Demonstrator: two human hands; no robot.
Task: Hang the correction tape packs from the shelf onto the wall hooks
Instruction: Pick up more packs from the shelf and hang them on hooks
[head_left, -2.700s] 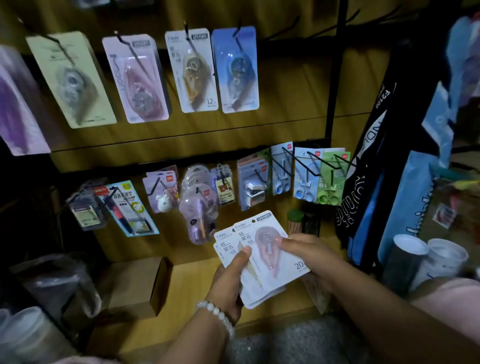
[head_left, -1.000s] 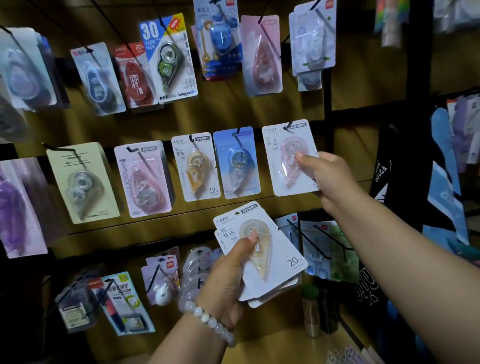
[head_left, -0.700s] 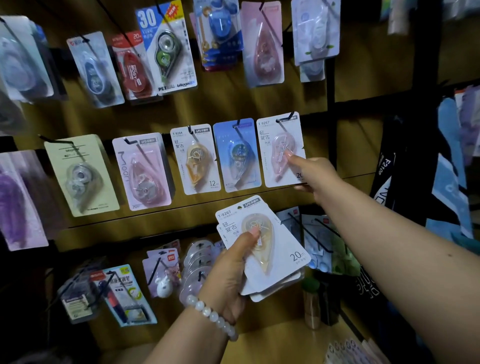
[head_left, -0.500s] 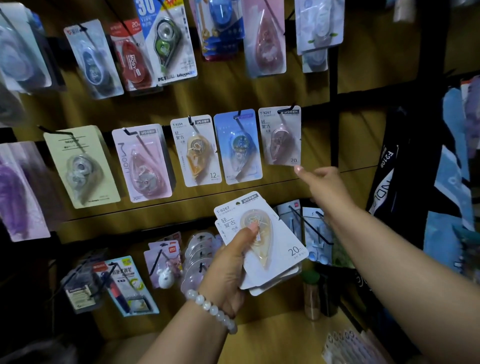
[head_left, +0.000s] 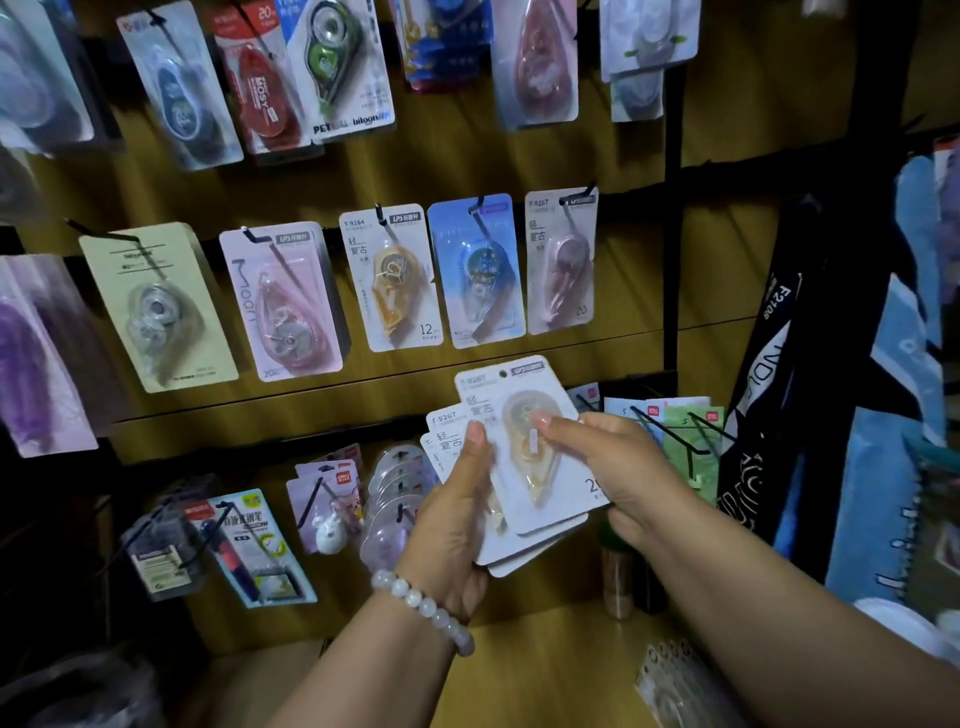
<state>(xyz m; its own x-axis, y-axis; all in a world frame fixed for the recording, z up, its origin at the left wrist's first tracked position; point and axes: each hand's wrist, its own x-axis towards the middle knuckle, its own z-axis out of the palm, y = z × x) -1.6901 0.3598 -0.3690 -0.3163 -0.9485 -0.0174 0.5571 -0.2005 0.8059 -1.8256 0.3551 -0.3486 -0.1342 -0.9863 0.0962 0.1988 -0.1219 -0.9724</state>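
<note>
1. Your left hand (head_left: 457, 514) held a fanned stack of packs (head_left: 524, 545) in front of the wooden wall (head_left: 623, 291), thumb pressed on the stack's upper left face and fingers closed behind it.
2. Your right hand (head_left: 623, 467) pinched the top pack (head_left: 519, 410) of that stack, thumb on its clear bubble and the other fingers hidden behind the card, so it was closed on that pack.
3. The top pack was a white card with an orange-tinted tape inside, and it sat raised above the rest of the stack, tilted slightly to the left.
4. Just above the stack, a pink pack (head_left: 561, 260) hung from a black hook (head_left: 587, 192) at the right end of the wall's middle row.
5. To the left of the pink pack in the same row hung a blue pack (head_left: 475, 270), then an orange pack (head_left: 389, 275), then a wider pink one and a pale green one.
6. Above that row, more packs hung along the top of the wall, partly cut off by the frame.
7. A beaded bracelet (head_left: 421, 608) circled your left wrist, below the stack.
8. Below the stack lay a wooden shelf (head_left: 545, 665), and to the stack's right stood a dark bag (head_left: 769, 374) with white lettering.
9. Left of the stack, small items hung from the lower hooks, too dim to name with certainty.
</note>
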